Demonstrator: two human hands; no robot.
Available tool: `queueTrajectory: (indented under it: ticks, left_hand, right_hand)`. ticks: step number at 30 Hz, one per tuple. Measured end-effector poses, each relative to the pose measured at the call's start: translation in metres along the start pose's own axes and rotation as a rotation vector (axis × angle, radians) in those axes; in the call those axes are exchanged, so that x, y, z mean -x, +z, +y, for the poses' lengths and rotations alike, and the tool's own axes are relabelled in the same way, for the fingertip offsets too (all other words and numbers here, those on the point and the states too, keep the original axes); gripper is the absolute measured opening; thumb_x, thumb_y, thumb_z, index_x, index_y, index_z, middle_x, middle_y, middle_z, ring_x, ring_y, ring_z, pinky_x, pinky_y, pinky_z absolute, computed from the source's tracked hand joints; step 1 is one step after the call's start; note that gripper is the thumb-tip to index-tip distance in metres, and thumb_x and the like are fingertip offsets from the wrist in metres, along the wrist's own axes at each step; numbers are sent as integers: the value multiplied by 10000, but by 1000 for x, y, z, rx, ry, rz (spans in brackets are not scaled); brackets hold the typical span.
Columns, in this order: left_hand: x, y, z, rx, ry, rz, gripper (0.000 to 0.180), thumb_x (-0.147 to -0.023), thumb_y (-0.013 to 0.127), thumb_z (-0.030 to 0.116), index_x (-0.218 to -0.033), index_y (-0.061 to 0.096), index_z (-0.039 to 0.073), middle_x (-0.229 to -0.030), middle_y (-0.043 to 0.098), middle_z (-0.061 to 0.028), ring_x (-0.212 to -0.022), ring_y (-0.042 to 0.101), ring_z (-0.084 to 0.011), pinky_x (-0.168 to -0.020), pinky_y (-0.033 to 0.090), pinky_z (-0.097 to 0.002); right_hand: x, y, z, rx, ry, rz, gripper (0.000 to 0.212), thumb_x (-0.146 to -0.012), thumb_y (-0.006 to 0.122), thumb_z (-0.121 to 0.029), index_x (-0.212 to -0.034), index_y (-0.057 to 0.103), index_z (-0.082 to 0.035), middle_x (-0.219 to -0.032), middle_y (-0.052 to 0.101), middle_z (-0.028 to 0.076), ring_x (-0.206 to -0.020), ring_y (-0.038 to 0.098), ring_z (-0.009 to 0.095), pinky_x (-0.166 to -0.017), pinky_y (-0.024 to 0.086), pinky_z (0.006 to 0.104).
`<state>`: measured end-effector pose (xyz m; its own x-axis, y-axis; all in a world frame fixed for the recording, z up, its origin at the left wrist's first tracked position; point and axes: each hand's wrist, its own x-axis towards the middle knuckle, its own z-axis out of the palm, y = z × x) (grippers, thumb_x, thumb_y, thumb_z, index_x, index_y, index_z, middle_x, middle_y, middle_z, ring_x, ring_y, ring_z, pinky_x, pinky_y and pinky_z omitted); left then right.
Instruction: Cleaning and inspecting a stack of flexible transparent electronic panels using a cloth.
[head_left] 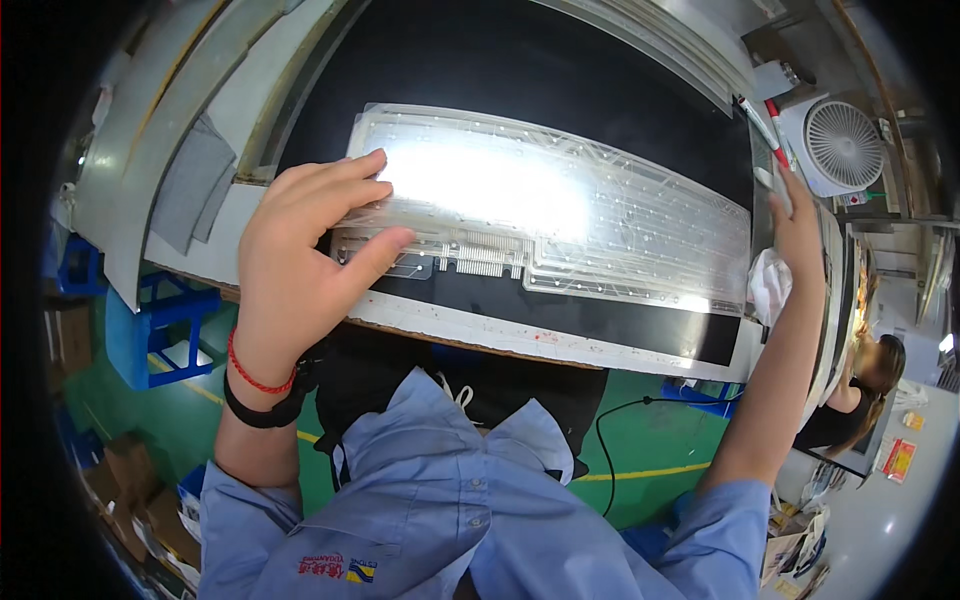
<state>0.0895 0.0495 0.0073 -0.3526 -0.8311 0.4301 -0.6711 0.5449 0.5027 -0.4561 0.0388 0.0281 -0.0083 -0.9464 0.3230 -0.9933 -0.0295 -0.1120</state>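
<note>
A stack of clear plastic keyboard membrane sheets (640, 225) with printed traces and dots lies on the black work surface, a bright glare across its left half. A striped connector tail (487, 256) shows along its near edge. My left hand (310, 235) rests over the left end of the stack, thumb and fingers spread apart. Beyond the right end, my right hand (798, 225) reaches forward with its fingers apart, close to the red tip of a white marker (757, 125). Whether it touches the marker is hard to make out. Beneath its wrist sits crumpled clear plastic (769, 285).
A white fan (842, 146) stands at the right, with a second red-capped marker (775, 118) next to it. Grey cloth (193, 185) lies at the left. Blue stools (160, 325) stand below the bench. Another person (855, 405) is at the far right.
</note>
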Motion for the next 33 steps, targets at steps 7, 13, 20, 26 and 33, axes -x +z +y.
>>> queueTrajectory:
  ticks: [7, 13, 20, 26, 33]
  left_hand:
    - [0, 3, 1, 66, -15, 45, 291, -727, 824, 167, -964, 744, 18, -1146, 730, -136, -1007, 665, -306, -884, 523, -380]
    - [1, 5, 2, 77, -67, 57, 293, -721, 827, 148, -970, 741, 19, -1129, 737, -131, -967, 668, -300, -868, 516, -371]
    - [-3, 4, 1, 86, -80, 55, 309, -715, 846, 172, -959, 737, 18, -1117, 738, -132, -953, 669, -299, -845, 515, -373]
    - [-3, 8, -3, 106, -57, 89, 328, -695, 860, 179, -950, 735, 15, -1117, 737, -135, -939, 674, -302, -841, 518, -374]
    - [0, 9, -3, 124, -70, 119, 336, -676, 870, 185, -935, 739, 16, -1109, 738, -136, -930, 677, -301, -824, 528, -370]
  right_hand:
    - [-11, -5, 5, 19, 155, -47, 355, -947, 662, -180, -1252, 630, -1, -1262, 647, 206, -1185, 605, 350, -1032, 431, 371]
    - [45, -48, -174, -655, 82, 81, 330, -916, 632, -25, -1235, 593, 50, -1162, 631, 98, -1036, 602, 172, -931, 462, 284]
    - [64, -20, -314, -601, -419, -146, 409, -673, 723, 41, -1073, 690, -40, -715, 563, 81, -579, 583, 228, -507, 472, 341]
    - [57, 6, -332, -478, -440, -165, 406, -727, 709, -23, -1127, 637, -38, -741, 564, 89, -570, 605, 257, -508, 502, 369]
    - [55, 16, -339, -425, -430, -247, 412, -739, 717, -60, -1137, 624, -12, -761, 573, 91, -565, 615, 254, -508, 513, 363]
